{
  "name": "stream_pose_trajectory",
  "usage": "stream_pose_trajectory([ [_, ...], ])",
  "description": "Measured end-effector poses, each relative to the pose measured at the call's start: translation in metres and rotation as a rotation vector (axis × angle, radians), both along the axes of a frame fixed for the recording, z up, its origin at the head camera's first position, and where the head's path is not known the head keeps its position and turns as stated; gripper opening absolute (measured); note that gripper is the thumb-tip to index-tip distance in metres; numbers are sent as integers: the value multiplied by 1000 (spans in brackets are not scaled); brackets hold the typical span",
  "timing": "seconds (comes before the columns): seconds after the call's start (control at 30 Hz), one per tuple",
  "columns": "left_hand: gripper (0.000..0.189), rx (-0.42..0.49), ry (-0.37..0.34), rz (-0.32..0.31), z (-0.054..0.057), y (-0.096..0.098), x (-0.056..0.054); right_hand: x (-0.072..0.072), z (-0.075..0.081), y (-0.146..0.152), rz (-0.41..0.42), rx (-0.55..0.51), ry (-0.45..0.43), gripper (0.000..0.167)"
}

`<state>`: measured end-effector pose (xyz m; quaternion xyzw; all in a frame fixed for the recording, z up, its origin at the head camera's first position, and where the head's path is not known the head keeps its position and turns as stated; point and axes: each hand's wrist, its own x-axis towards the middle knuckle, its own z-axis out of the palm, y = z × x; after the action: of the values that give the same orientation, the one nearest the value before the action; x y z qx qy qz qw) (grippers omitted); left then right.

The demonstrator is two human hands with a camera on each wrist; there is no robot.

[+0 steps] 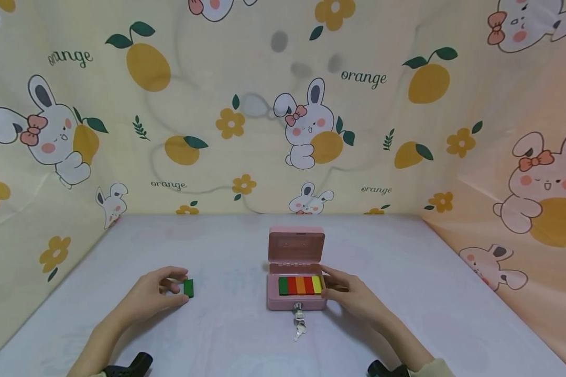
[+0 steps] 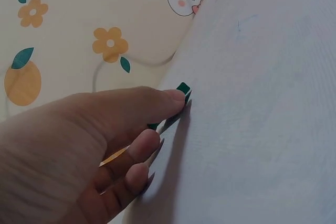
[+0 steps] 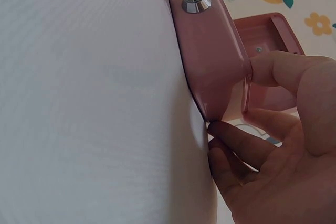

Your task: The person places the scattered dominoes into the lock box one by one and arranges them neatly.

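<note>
In the head view my left hand [image 1: 158, 290] is left of centre, pinching a small green block [image 1: 189, 288] lengthwise between thumb and index finger, close over the white table. The left wrist view shows this block [image 2: 182, 88] partly hidden behind the thumb. A pink cash box [image 1: 287, 303] stands to the right with its lid [image 1: 296, 247] raised. Inside is a row of coloured blocks [image 1: 300, 286]: green, red, orange, red and yellow. My right hand [image 1: 354, 290] grips the box's right side, thumb at the rim and fingers along the side wall [image 3: 231, 98].
Keys [image 1: 300, 327] hang from the lock [image 3: 196, 1] on the box's front. The white tabletop [image 1: 231, 335] lies between both hands. Behind and along the sides, a cream cloth [image 1: 259, 63] printed with rabbits and oranges encloses the table.
</note>
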<state>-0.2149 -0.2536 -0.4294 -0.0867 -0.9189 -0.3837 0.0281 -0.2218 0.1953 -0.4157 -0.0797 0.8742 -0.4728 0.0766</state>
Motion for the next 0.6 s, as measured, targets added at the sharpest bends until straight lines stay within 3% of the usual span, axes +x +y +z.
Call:
stream_pose_trajectory([
  [0.6, 58, 69, 53, -15, 4, 7, 3, -1, -1, -1, -11, -13, -3, 60],
])
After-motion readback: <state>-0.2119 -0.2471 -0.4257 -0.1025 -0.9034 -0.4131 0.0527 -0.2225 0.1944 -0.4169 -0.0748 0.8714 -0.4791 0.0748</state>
